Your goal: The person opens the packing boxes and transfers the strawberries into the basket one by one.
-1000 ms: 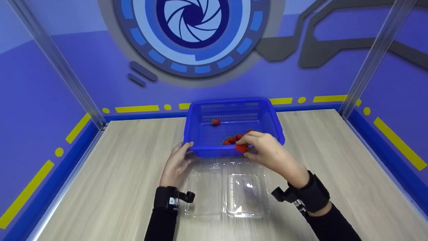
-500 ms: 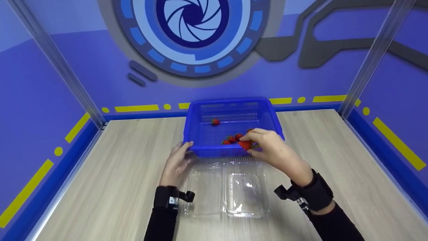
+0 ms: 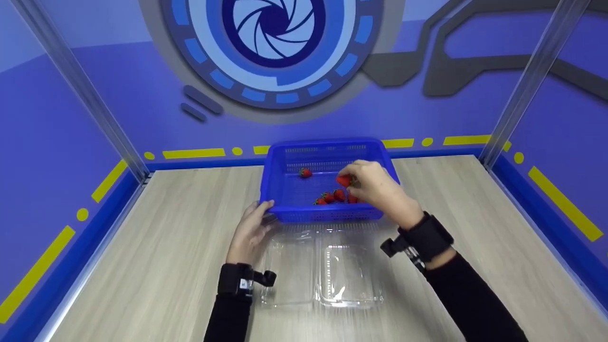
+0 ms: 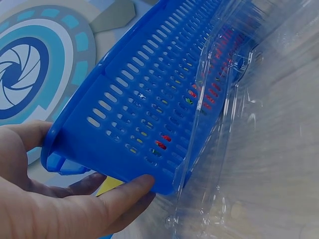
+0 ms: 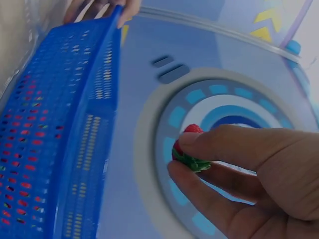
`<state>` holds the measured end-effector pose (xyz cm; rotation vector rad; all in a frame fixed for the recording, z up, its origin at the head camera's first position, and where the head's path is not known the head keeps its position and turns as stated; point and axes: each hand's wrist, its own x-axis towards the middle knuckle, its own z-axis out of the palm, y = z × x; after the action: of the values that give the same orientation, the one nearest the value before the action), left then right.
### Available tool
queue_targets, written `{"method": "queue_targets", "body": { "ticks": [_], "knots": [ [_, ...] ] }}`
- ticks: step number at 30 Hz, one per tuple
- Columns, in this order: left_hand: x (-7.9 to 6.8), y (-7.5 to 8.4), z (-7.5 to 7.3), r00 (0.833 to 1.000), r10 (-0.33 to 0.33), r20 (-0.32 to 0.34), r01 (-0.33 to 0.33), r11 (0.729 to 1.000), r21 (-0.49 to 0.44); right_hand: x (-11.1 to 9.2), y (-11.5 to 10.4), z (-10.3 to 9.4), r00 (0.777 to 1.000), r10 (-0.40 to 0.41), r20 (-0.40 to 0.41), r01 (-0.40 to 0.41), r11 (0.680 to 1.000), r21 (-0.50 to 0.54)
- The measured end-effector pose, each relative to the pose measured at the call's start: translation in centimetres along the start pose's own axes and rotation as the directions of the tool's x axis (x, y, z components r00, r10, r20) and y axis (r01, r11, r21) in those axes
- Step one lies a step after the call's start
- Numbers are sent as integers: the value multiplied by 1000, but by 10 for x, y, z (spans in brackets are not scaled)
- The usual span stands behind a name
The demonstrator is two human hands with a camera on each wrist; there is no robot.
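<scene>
A blue plastic basket (image 3: 327, 209) with slotted walls stands at the back of the table. My left hand (image 3: 249, 232) grips its near left corner; in the left wrist view the thumb lies over the rim and the fingers (image 4: 134, 191) are against the outer side. Above the basket's right part, my right hand (image 3: 375, 185) pinches a strawberry (image 3: 344, 180) between thumb and fingers. The right wrist view shows that strawberry's green leaves (image 5: 194, 163) by the fingertips. Several strawberries (image 3: 327, 196) lie along the basket's near wall, and a single strawberry (image 3: 305, 173) lies farther back.
A clear plastic clamshell box (image 3: 351, 275) lies opened flat in front of the basket, its two halves side by side. Pale wood tabletop (image 3: 180, 256) extends on both sides. Blue printed panels (image 3: 237, 128) enclose the back and sides.
My right hand has risen and moved back from the basket's near rim with the strawberry, uncovering more berries by the near wall. My left hand stays at the corner.
</scene>
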<state>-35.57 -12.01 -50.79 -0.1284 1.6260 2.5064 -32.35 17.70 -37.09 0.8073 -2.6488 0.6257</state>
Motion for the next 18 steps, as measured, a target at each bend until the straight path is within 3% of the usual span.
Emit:
{"method": "queue_targets", "body": {
  "ticks": [4, 9, 18],
  "knots": [
    [1, 1, 1, 1000, -7, -1, 7, 1000, -4, 15, 18, 8, 994, 100, 30, -100, 995, -20],
    [1, -1, 0, 1000, -4, -6, 4, 1000, 1, 28, 40, 19, 972, 215, 99, -217, 976, 9],
    [0, 0, 1, 1000, 10, -4, -11, 1000, -12, 40, 60, 35, 937, 311, 161, -311, 950, -30]
  ]
}}
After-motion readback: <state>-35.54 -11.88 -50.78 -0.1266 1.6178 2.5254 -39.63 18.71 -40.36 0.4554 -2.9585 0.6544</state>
